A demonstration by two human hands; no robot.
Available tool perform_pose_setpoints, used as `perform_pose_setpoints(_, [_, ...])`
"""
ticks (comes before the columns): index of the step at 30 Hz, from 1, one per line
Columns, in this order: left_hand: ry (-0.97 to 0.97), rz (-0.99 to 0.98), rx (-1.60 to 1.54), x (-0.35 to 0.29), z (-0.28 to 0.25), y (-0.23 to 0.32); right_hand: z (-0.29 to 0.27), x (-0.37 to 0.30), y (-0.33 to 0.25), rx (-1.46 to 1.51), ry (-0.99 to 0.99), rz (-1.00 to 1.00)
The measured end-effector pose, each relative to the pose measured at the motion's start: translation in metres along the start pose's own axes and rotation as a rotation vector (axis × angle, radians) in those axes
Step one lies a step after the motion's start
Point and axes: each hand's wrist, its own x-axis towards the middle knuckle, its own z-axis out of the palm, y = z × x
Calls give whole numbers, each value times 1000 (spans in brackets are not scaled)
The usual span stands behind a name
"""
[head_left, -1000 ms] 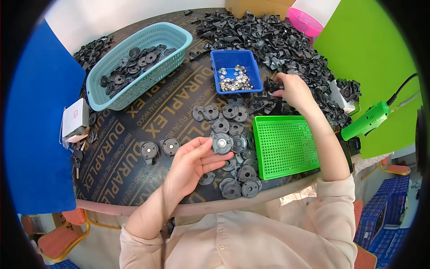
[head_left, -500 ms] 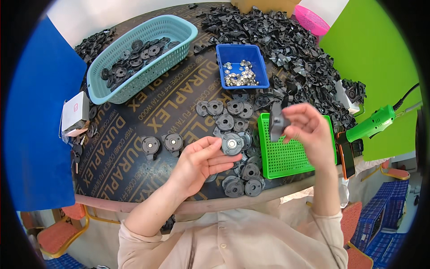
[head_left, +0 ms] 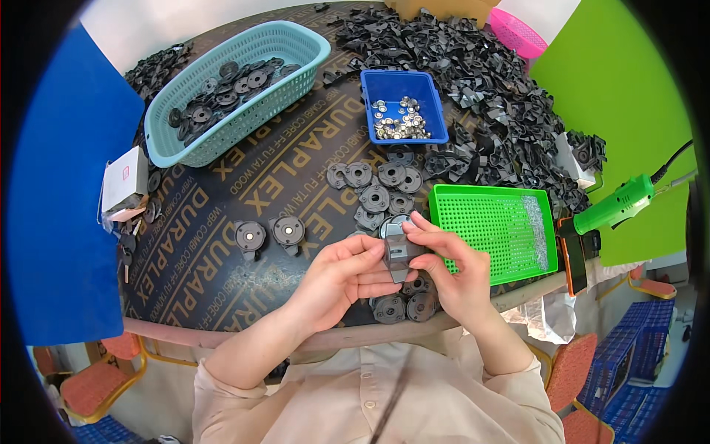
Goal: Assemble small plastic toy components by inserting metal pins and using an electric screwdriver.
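Note:
In front of my chest my two hands meet. My left hand grips a round black plastic disc, of which only the far rim shows. Against it my right hand pinches an angular black plastic bracket that covers most of the disc. Past my fingers lie several loose round black discs, some overlapping. Left of my left hand, two black discs with shiny metal centres rest apart on the dark table.
A blue bin holds small metal inserts. Screws lie in a green perforated tray. A light-blue basket contains more discs. Black brackets are heaped at the far right. A green electric screwdriver stands right of the tray.
My right hand has brought the bracket leftward from above the green tray onto the disc in my left hand. The disc's metal centre, visible before, is now covered.

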Motion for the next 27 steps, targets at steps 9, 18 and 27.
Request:
perform_pose_setpoints(9, [8, 33, 77, -7, -6, 3, -12, 7, -9, -302, -140, -230])
perform_pose_setpoints(18, [416, 803, 1555, -96, -42, 7, -48, 188, 61, -842, -328, -239])
perform_pose_setpoints(27, [606, 857, 1954, -113, -72, 4, -19, 219, 81, -812, -364, -62])
